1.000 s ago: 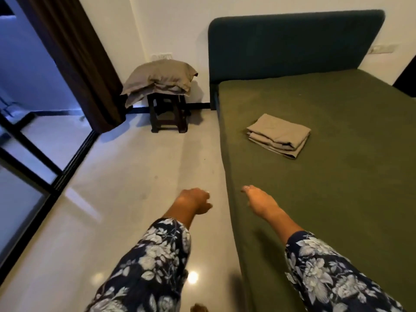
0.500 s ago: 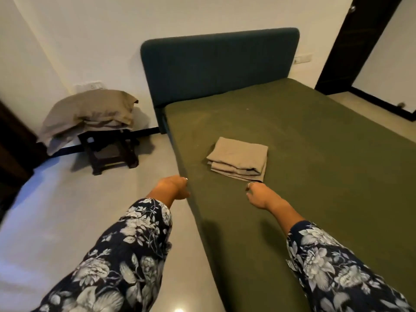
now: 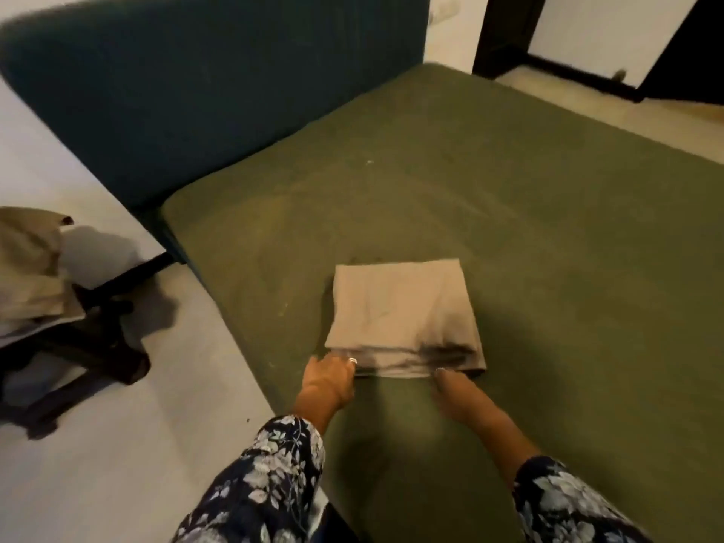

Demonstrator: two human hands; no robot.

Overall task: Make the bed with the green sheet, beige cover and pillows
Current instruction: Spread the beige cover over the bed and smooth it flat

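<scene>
At nine o'clock from the bed the pillows (image 3: 27, 276) lie stacked on a dark stool (image 3: 90, 346), partly out of view. The teal headboard (image 3: 219, 92) stands at about eleven o'clock. The green sheet (image 3: 548, 248) is already spread flat over the mattress, and the beige cover (image 3: 403, 311) lies on it, folded into a thick square near the side where the person stands, at twelve o'clock from the two hands.

The left hand (image 3: 329, 380) touches the near left corner of the cover, with fingers bent toward the fold. The picture is blurred there, so I cannot tell if they already pinch the cloth. The right hand (image 3: 456, 389) reaches the near edge with its fingertips at the layers. Whether it holds a layer I also cannot tell.

I think the danger is in the layers. If each hand takes a different layer, or only the top one, the cover may open crooked or fall in a heap when lifted. A strong pull could also drag the green sheet and wrinkle it, because the cover rests directly on it.

Half a second before, both hands were in the air short of the cover, the left one above the floor beside the bed. Now both are at its near edge, and the view looks down more steeply.
</scene>
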